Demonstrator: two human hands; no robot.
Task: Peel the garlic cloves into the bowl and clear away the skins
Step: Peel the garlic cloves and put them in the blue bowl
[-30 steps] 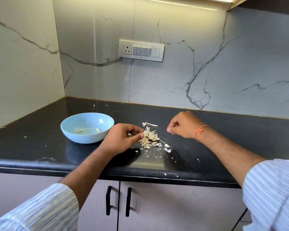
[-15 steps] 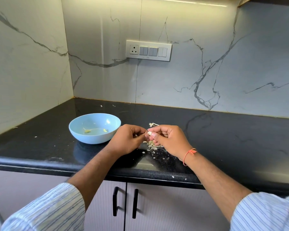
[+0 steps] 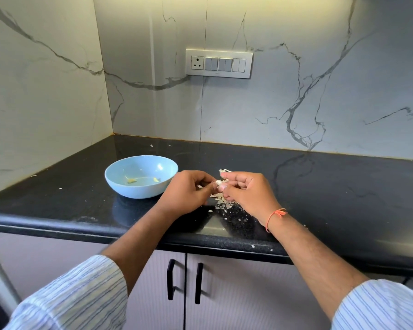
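A light blue bowl (image 3: 141, 176) stands on the black counter, with two small yellowish garlic pieces (image 3: 131, 180) on its bottom. Just right of it my left hand (image 3: 187, 192) and my right hand (image 3: 244, 195) meet fingertip to fingertip. Both pinch one small whitish garlic clove (image 3: 219, 185) between them, just above the counter. A heap of pale garlic skins (image 3: 222, 203) lies on the counter below and behind the hands, partly hidden by my right hand.
Loose skin flakes (image 3: 252, 246) dot the black counter (image 3: 343, 186) up to its front edge. Marble walls close the back and left sides; a switch panel (image 3: 219, 63) is on the back wall. Cabinet doors with black handles (image 3: 171, 279) are below.
My right hand came in from the right and joined the left hand on the clove. Since then both hands have stayed together with only slight finger shifts.
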